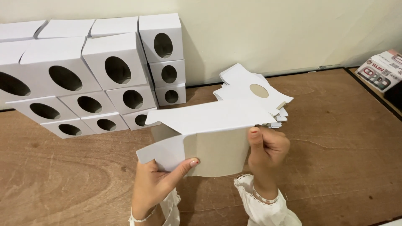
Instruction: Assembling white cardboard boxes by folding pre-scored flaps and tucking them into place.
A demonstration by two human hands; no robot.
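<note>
I hold a half-folded white cardboard box blank (pixel 209 125) above the wooden table (pixel 335 138). My left hand (pixel 161 180) pinches its lower left flap with the thumb on top. My right hand (pixel 268 146) grips its right edge, thumb pressed on the grey inner side. The blank's top panel is bent over towards me, its flaps spread out. Behind it lies a stack of flat white blanks (pixel 255 94) with a round cut-out showing.
Several assembled white boxes with oval holes (pixel 96 79) are stacked against the wall at the back left. A printed red and white carton (pixel 383 69) sits at the right edge, beside the table's dark rim.
</note>
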